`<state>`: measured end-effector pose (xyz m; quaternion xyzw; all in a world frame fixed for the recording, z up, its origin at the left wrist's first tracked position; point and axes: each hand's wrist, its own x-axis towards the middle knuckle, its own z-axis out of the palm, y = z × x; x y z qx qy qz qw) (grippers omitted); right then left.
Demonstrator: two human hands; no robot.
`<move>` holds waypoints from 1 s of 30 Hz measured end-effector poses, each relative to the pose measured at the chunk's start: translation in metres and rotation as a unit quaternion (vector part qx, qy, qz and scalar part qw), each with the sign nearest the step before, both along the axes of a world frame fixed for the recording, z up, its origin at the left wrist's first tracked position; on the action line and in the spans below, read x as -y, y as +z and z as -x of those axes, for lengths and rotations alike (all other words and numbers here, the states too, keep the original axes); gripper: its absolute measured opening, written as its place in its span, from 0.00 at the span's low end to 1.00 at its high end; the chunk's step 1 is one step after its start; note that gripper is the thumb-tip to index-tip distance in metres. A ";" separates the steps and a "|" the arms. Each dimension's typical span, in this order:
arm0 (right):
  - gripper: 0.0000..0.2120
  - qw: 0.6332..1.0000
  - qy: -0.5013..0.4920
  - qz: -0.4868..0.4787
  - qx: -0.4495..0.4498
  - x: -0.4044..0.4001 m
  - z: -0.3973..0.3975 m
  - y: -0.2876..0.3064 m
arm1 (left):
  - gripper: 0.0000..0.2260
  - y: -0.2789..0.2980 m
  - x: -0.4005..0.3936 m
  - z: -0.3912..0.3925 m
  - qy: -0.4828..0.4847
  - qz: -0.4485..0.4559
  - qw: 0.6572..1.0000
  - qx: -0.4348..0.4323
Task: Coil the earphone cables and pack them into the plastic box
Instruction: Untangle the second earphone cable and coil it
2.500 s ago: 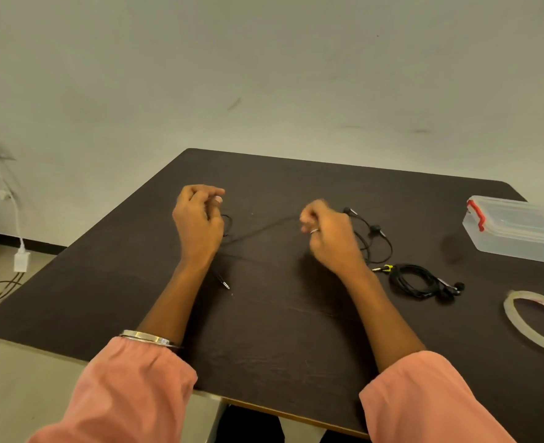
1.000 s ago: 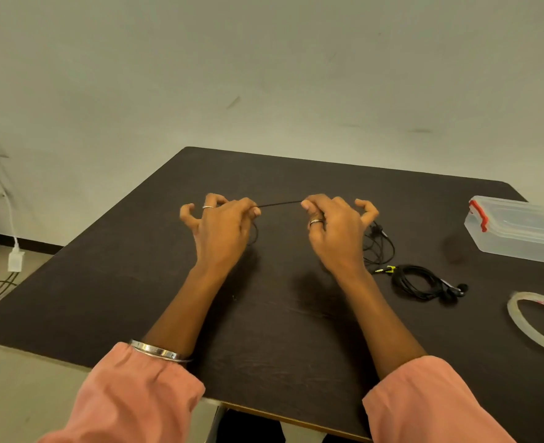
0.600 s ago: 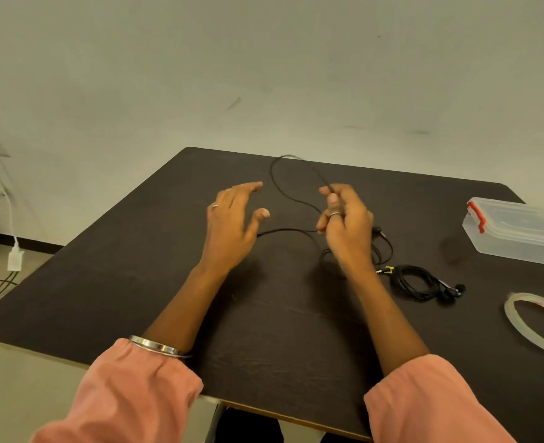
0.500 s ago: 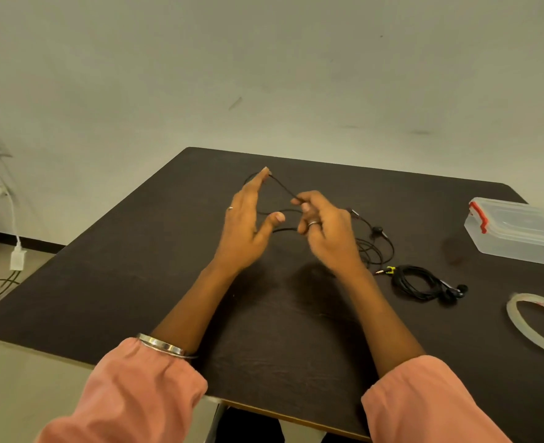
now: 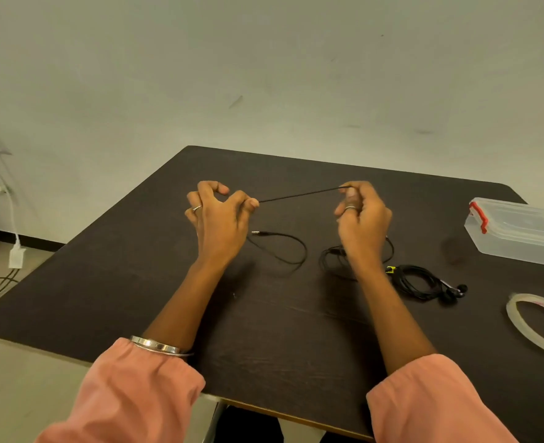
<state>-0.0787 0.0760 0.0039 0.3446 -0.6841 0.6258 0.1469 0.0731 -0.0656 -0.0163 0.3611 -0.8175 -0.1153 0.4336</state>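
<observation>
A thin black earphone cable [image 5: 299, 195] is stretched taut in the air between my two hands above the dark table [image 5: 280, 330]. My left hand [image 5: 221, 219] pinches one end between thumb and forefinger. My right hand [image 5: 361, 219] pinches the other end. Slack loops of the same cable with its jack plug [image 5: 278, 247] lie on the table below. A second black earphone [image 5: 424, 284], coiled, lies to the right. The clear plastic box [image 5: 519, 231] with a red latch stands at the far right, lid on.
A ring of clear tape [image 5: 535, 324] lies near the right edge of the table. A white charger and cables [image 5: 15, 254] hang from the wall at the left. The table's front edge is close to my sleeves.
My hands were close together looping the cable around the left fingers. They have since moved apart and now hold a straight, taut length of cable between them.
</observation>
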 end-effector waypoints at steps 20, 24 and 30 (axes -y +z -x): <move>0.07 0.942 0.087 -0.242 -0.216 0.014 -0.030 -0.013 | 0.12 0.006 -0.011 0.001 -0.306 -0.243 0.910 -0.140; 0.06 0.993 0.045 -0.103 -0.028 0.009 -0.018 -0.010 | 0.13 0.011 -0.017 0.000 -0.328 -0.318 0.877 -0.148; 0.07 0.958 -0.061 0.088 0.267 -0.005 0.003 0.003 | 0.12 0.012 -0.012 -0.004 -0.323 -0.357 0.866 -0.139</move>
